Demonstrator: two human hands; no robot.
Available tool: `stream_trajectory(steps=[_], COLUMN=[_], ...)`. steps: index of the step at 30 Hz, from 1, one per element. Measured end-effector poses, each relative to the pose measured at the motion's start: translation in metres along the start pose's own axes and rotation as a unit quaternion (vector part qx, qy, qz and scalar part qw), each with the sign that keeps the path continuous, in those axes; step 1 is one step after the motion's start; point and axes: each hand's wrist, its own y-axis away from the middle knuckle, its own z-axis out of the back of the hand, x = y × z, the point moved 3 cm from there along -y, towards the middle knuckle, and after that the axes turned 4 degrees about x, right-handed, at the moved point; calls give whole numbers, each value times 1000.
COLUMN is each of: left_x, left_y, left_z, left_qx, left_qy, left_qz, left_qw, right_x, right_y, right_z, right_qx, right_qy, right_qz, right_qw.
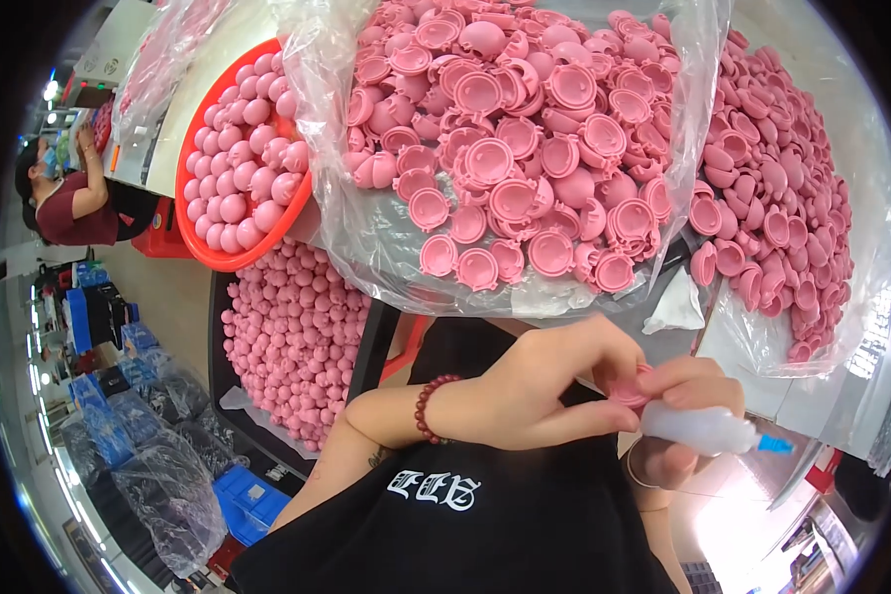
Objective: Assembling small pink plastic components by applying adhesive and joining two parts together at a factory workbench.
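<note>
In front of my body both hands are close together. My left hand (554, 381), with a beaded bracelet at the wrist, pinches a small pink plastic shell piece (626, 392); the fingers cover much of it. My right hand (693, 384) is wrapped round a whitish squeeze bottle (698, 428) with a blue nozzle (775, 445) pointing right. Its fingertips also reach the pink piece. Beyond the hands, a heap of loose pink half shells (554, 158) lies on a clear plastic sheet (327, 109) on the table.
Another pile of pink half shells (772, 188) lies at the right. An orange-red basket (183, 188) of pink balls stands at the left. Below it sits a dark bin (220, 381) full of pink balls. A crumpled white tissue (675, 303) lies by the table edge. A co-worker (74, 203) sits far left.
</note>
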Motion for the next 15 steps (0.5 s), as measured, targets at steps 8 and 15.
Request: stream_trajectory(steps=[8,15], left_x=[23,21], left_y=[-2,-12], left_z=[-10,-13], left_qx=[-84,-67], left_qy=[294,282], left_qz=[24,-43], left_qw=[952,956], right_x=[-15,-19], right_y=[20,16], right_z=[6,46], right_qx=[-77,-268], right_qy=[-72,26], right_qz=[-79,48], right_qw=[991,962])
